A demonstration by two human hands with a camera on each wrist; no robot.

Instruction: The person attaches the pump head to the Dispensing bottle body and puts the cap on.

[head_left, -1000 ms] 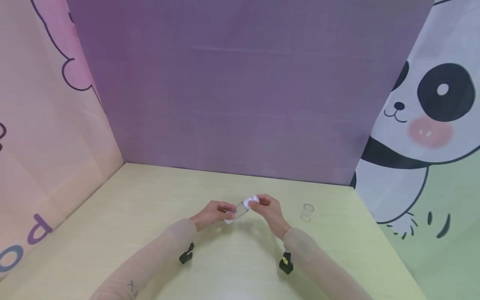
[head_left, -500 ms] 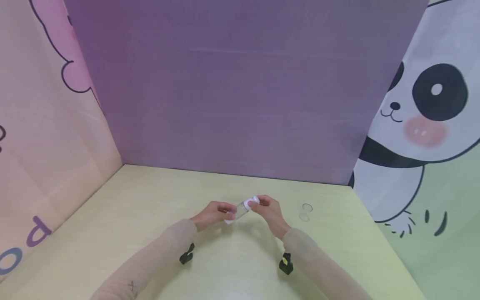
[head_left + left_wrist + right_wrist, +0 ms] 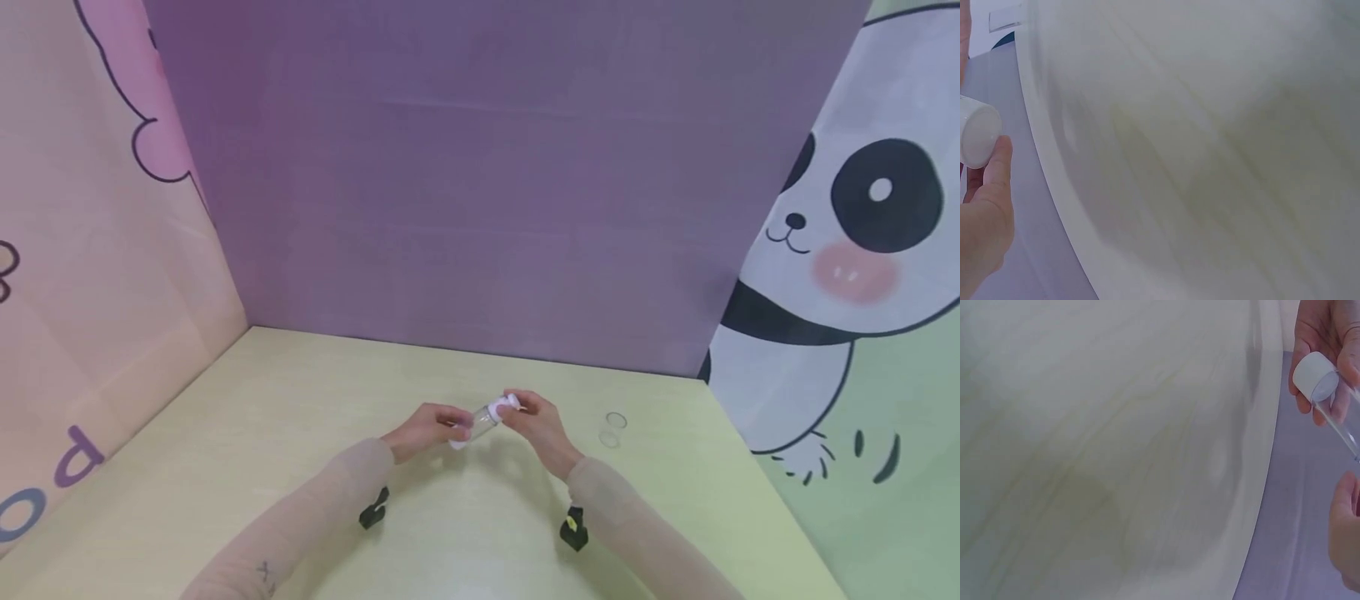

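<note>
A clear cylindrical bottle (image 3: 483, 422) with a white piece at each end is held tilted above the table, its right end higher. My left hand (image 3: 423, 432) grips the lower end, thumb and fingers on either side of the white base (image 3: 982, 134). The upper white cap (image 3: 504, 406) is pinched by my right hand (image 3: 542, 425). In the right wrist view, the white base (image 3: 1315, 376) lies against the left hand's fingers, and the clear wall (image 3: 1341, 428) runs toward the right hand (image 3: 1344, 531). No contents show inside the bottle.
A transparent cylinder-like piece (image 3: 612, 429) with two ring outlines is on the pale table (image 3: 322, 375), right of the hands. Black wrist devices (image 3: 574, 530) hang under both forearms. A purple panel (image 3: 465, 208) stands behind, with printed panels at the sides.
My right hand's fingers have shifted slightly over the white cap. The left hand keeps its grip, and the bottle stays in nearly the same place. The head view has moved a little.
</note>
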